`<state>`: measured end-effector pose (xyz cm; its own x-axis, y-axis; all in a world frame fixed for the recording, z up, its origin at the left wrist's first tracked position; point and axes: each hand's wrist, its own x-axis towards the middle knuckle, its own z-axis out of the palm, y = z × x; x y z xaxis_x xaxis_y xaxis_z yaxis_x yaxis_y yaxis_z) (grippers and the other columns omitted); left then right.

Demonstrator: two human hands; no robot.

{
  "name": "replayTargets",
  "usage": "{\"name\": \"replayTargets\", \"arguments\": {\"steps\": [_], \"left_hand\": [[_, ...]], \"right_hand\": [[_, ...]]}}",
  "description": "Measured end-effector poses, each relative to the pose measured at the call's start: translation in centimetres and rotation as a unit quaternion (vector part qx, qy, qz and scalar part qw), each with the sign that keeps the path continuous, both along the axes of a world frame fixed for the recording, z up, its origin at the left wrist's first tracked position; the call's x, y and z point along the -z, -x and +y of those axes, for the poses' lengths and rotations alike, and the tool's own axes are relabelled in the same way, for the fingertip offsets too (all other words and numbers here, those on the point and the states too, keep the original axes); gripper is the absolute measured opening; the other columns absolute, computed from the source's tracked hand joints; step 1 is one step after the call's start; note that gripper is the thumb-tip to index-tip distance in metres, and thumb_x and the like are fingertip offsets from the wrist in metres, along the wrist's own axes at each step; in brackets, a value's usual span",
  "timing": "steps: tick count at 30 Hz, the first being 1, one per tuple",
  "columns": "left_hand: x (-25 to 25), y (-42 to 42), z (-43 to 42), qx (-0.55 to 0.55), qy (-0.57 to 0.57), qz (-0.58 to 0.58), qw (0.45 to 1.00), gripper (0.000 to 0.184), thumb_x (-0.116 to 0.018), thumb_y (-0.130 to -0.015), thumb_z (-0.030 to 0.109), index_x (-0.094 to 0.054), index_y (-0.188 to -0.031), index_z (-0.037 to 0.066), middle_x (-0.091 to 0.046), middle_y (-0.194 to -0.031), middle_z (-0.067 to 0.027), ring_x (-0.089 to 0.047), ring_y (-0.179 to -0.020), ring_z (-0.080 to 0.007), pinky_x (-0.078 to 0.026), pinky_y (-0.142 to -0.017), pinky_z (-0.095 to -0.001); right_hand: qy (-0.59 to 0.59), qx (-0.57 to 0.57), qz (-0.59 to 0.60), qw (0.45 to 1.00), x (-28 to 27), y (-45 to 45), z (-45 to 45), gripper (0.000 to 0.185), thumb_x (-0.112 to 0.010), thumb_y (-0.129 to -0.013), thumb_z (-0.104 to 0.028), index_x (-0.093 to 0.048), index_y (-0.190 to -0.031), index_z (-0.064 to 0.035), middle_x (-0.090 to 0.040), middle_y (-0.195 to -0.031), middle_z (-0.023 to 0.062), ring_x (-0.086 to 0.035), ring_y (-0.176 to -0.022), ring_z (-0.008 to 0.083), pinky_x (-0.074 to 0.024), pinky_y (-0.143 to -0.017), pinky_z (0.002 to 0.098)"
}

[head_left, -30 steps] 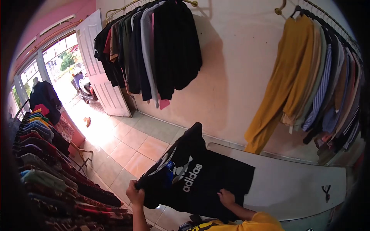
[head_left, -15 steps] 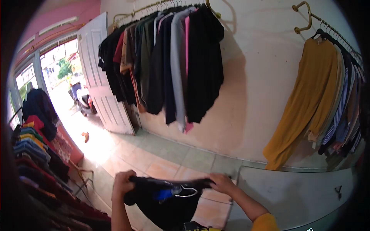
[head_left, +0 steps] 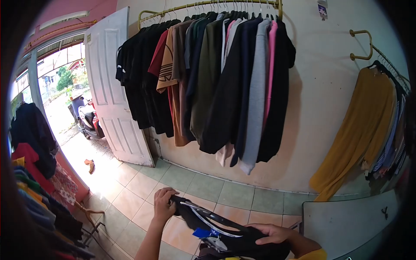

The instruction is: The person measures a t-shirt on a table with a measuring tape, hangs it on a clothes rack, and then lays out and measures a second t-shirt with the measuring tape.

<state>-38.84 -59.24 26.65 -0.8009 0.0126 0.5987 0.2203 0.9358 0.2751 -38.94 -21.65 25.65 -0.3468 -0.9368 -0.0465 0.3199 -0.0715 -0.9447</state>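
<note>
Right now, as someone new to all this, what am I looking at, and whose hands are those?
There is no machine here: these are a person's bare hands, seen from a camera worn on that person's head, looking forward and down. The left hand grips one end of a black garment with a blue tag; the right hand lies on its other end. On the white table is a dark object, too small to identify. Clothes hang behind.
</note>
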Motion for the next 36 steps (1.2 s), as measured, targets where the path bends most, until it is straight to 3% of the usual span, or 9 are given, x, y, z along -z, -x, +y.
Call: {"name": "replayTargets", "arguments": {"steps": [6,10,12,13,21,26,27,31,36], "left_hand": [[-1.9,8.4,-6.6,0.0,-0.035,0.067,0.997,0.039,-0.063,-0.067,-0.002,-0.053,-0.103,0.002,-0.05,-0.103,-0.0166,-0.049,-0.096,-0.035,-0.04,-0.084,-0.0394],[-3.7,15.5,-13.6,0.021,-0.015,0.074,0.997,0.04,-0.062,-0.067,-0.002,-0.049,-0.105,0.0,-0.048,-0.105,-0.0185,-0.047,-0.1,-0.0363,-0.038,-0.087,-0.0393],[-4.9,19.4,-16.8,0.049,-0.021,0.076,0.996,0.04,-0.062,-0.066,-0.003,-0.049,-0.104,0.0,-0.048,-0.105,-0.0186,-0.047,-0.1,-0.0361,-0.037,-0.088,-0.039],[-5.1,20.9,-18.2,0.057,-0.032,0.07,0.995,0.04,-0.062,-0.066,-0.003,-0.049,-0.104,0.0,-0.048,-0.105,-0.0187,-0.047,-0.1,-0.0359,-0.037,-0.089,-0.0387],[-8.3,31.1,-25.5,0.041,-0.016,0.14,0.989,0.033,-0.059,-0.07,-0.001,-0.051,-0.101,0.001,-0.048,-0.108,-0.0186,-0.047,-0.102,-0.0345,-0.036,-0.088,-0.0391],[-11.0,39.2,-25.9,0.004,0.064,0.266,0.962,0.038,-0.054,-0.078,0.007,-0.045,-0.114,-0.002,-0.043,-0.121,-0.0197,-0.036,-0.118,-0.0368,-0.024,-0.101,-0.0456],[-11.5,41.0,-25.9,0.009,0.061,0.267,0.962,0.04,-0.052,-0.08,0.009,-0.042,-0.117,-0.003,-0.042,-0.122,-0.0202,-0.034,-0.12,-0.0373,-0.02,-0.102,-0.047],[-11.3,48.4,-28.1,0.05,0.031,0.257,0.965,0.05,-0.05,-0.082,0.017,-0.033,-0.125,-0.002,-0.038,-0.125,-0.0211,-0.029,-0.123,-0.0385,-0.01,-0.102,-0.0571],[-9.6,53.6,-32.5,0.142,0.036,0.329,0.933,0.056,-0.048,-0.082,0.039,-0.036,-0.123,0.003,-0.036,-0.126,-0.0207,-0.027,-0.125,-0.0364,0.001,-0.101,-0.0611]], "right_hand": [[0.044,0.142,-0.174,0.973,-3.8,4.8,-6.1,0.061,-0.053,-0.083,-0.011,-0.024,-0.135,-0.0015,-0.037,-0.132,0.0077,-0.038,-0.118,0.016,-0.0269,-0.101,0.0278],[0.1,0.203,-0.159,0.961,-2.6,10.3,-11.5,0.061,-0.053,-0.082,-0.01,-0.024,-0.136,-0.0014,-0.039,-0.131,0.0072,-0.041,-0.117,0.0166,-0.0293,-0.1,0.0278],[0.017,0.274,-0.117,0.954,-3.1,12.2,-14.3,0.06,-0.052,-0.083,-0.01,-0.024,-0.136,-0.0015,-0.041,-0.129,0.0068,-0.043,-0.114,0.0155,-0.0317,-0.098,0.027],[0.009,0.242,-0.195,0.95,-3.6,13.2,-15.3,0.06,-0.051,-0.084,-0.01,-0.023,-0.136,-0.0018,-0.041,-0.13,0.0062,-0.042,-0.116,0.0138,-0.0308,-0.098,0.0252],[0.059,0.216,-0.158,0.962,-5.0,19.2,-23.2,0.061,-0.05,-0.085,-0.011,-0.02,-0.138,-0.0034,-0.035,-0.134,0.005,-0.036,-0.12,0.0129,-0.0262,-0.101,0.0243],[0.042,0.207,-0.11,0.971,-6.1,20.4,-27.7,0.07,-0.056,-0.083,-0.019,-0.016,-0.139,-0.0039,-0.027,-0.139,0.0057,-0.029,-0.126,0.0156,-0.0185,-0.105,0.0261],[0.093,0.202,-0.194,0.955,-7.0,20.1,-29.0,0.069,-0.054,-0.082,-0.009,-0.014,-0.139,-0.0027,-0.03,-0.137,0.0105,-0.035,-0.123,0.0183,-0.025,-0.103,0.0296],[0.054,0.221,-0.197,0.953,-7.0,19.5,-34.9,0.07,-0.054,-0.082,-0.008,-0.013,-0.138,-0.0011,-0.02,-0.142,0.0094,-0.022,-0.129,0.0167,-0.0165,-0.106,0.03],[0.152,0.305,-0.146,0.929,-8.7,20.6,-45.4,0.072,-0.06,-0.071,-0.008,-0.026,-0.133,0.0031,-0.036,-0.132,0.0168,-0.035,-0.123,0.0267,-0.0243,-0.102,0.0349]]}}
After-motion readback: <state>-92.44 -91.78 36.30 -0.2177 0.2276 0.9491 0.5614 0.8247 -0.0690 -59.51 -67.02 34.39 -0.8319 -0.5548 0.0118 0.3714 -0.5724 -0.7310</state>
